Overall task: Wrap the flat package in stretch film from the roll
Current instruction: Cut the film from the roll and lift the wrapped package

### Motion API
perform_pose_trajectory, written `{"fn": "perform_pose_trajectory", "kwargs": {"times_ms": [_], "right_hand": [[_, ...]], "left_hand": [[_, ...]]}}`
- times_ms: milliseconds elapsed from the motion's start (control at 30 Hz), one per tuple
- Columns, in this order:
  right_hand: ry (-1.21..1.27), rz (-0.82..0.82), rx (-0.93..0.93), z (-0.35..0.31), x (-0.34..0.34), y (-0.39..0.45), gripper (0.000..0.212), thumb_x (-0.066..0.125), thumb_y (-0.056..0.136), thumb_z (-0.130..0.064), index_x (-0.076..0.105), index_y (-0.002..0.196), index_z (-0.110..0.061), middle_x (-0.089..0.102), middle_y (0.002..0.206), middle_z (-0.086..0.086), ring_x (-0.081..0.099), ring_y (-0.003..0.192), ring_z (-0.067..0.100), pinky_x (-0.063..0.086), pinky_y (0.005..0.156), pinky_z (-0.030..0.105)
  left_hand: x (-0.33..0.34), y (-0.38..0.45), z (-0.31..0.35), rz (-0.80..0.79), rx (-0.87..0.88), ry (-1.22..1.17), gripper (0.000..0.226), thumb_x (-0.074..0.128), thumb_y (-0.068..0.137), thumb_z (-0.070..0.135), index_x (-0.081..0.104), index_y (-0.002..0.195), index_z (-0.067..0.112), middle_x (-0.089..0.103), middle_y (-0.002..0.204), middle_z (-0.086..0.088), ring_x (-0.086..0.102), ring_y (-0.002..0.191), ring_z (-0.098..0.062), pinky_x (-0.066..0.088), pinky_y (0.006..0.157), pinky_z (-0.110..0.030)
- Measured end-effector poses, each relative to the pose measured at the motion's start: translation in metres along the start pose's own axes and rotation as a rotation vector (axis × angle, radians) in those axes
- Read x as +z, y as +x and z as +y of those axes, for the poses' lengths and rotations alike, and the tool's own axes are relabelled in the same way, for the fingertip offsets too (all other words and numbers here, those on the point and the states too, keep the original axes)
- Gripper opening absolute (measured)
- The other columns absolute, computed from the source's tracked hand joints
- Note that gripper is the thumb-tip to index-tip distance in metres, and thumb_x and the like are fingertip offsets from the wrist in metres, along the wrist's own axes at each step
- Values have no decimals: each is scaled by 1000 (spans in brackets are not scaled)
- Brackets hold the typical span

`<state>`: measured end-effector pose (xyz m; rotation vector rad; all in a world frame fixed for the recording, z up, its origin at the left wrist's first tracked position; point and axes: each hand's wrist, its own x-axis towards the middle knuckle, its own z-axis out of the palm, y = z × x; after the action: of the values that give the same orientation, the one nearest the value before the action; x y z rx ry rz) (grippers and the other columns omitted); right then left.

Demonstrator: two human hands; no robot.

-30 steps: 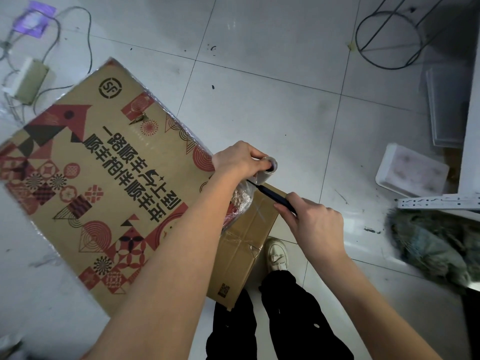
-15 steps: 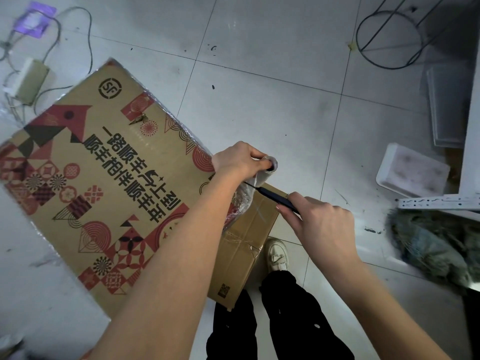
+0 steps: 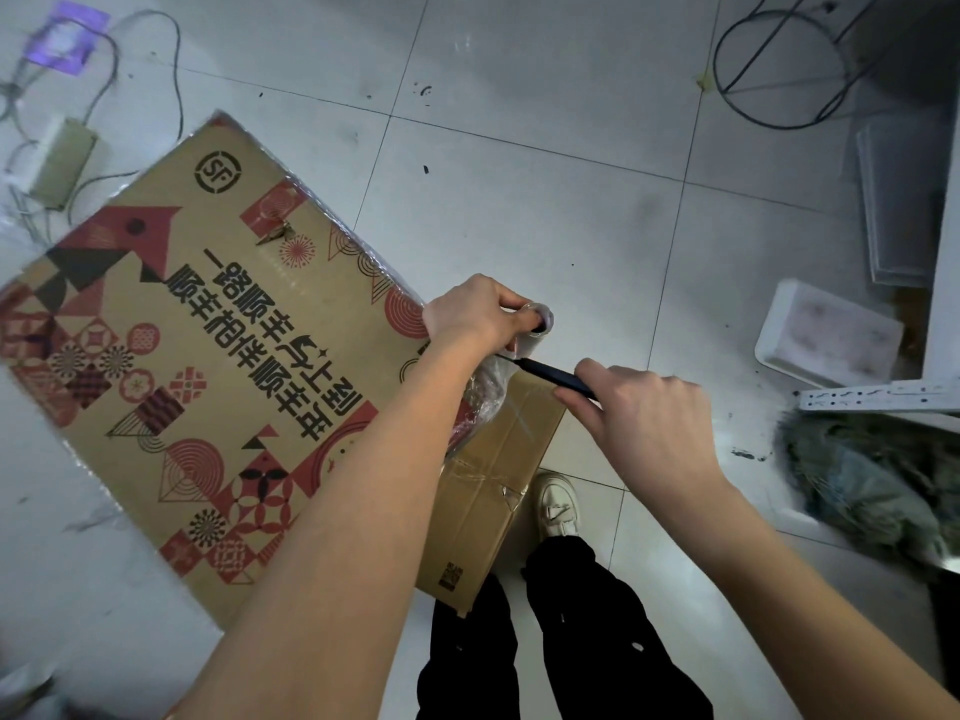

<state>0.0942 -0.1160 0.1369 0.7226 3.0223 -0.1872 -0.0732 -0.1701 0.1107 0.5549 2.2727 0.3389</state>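
Observation:
A flat brown cardboard package [image 3: 218,356] with red patterns and black print lies tilted on top of a plain carton [image 3: 498,491]. Clear film covers its edges. My left hand [image 3: 475,314] grips the small stretch film roll [image 3: 537,324] at the package's right corner. A bunched strand of film [image 3: 491,381] runs from the roll down to that corner. My right hand [image 3: 639,407] holds a thin dark cutter [image 3: 550,374], and its tip touches the film just below the roll.
Pale floor tiles lie all around. Cables and a power adapter [image 3: 62,163] sit at the far left. A white tray [image 3: 831,335], a metal rail [image 3: 878,397], a wire ring stand [image 3: 779,70] and a grey-green bundle [image 3: 872,485] crowd the right. My shoe [image 3: 558,504] is beside the carton.
My right hand with the cutter has shifted slightly, keeping the tip against the film. My left hand and the roll stay in place.

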Motion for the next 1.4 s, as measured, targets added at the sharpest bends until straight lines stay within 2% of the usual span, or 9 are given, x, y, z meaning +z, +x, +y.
{"fn": "perform_pose_trajectory", "kwargs": {"times_ms": [133,333,433,600,700,967,1133,1267,1400], "right_hand": [[15,-22,20,7,5,-8,36,78,70,-37,52,61,-14,39,39,-2,27,28,19,6,53,10],[6,8,-2,-3,8,0,37,82,66,-34,52,59,-13,41,40,0,21,29,18,6,53,10],[2,2,8,2,7,-8,36,79,71,-35,52,61,-13,40,41,-1,20,31,19,6,52,10],[-6,40,15,11,12,-18,38,53,87,-45,55,65,-14,40,44,-1,27,29,21,4,51,11],[-1,63,-3,4,19,-8,39,41,86,-45,55,65,-15,41,44,-3,23,31,19,2,52,11],[43,97,-2,17,29,-22,39,42,89,-46,58,70,-15,42,45,-2,33,29,22,4,50,11],[27,140,-9,8,38,-12,40,41,88,-45,57,67,-14,41,45,-2,25,31,20,3,50,11],[55,132,21,11,48,-21,39,42,89,-45,57,69,-14,42,47,-2,27,30,21,14,43,13],[94,140,56,24,51,-36,32,47,89,-43,61,76,-16,46,49,-3,28,34,19,8,46,12]], "left_hand": [[1,-1,0,13,0,-4,33,60,84,59,68,109,40,71,99,14,59,86,-8,35,73,-23],[0,1,0,6,-1,-18,31,60,85,57,68,109,39,70,84,12,54,74,-3,36,70,-23],[1,1,-1,17,5,-17,31,60,85,57,69,108,39,72,95,12,54,76,-4,36,71,-23],[2,2,-1,15,16,-28,30,60,86,56,69,109,38,72,90,12,46,59,6,32,57,-19],[2,3,-2,1,10,-35,28,60,86,55,69,108,40,68,74,13,48,61,6,30,56,-17],[2,3,-1,-1,11,-46,29,60,86,55,68,109,40,69,74,14,56,73,1,30,57,-17],[2,3,-2,-5,0,-62,28,60,86,55,68,109,40,68,69,14,56,71,3,31,58,-17],[1,4,-2,-1,-1,-70,28,59,87,54,68,109,39,67,68,15,56,70,3,34,60,-21],[3,4,-1,-7,0,-79,27,59,88,54,68,109,40,67,67,15,54,64,7,31,57,-19]]}}
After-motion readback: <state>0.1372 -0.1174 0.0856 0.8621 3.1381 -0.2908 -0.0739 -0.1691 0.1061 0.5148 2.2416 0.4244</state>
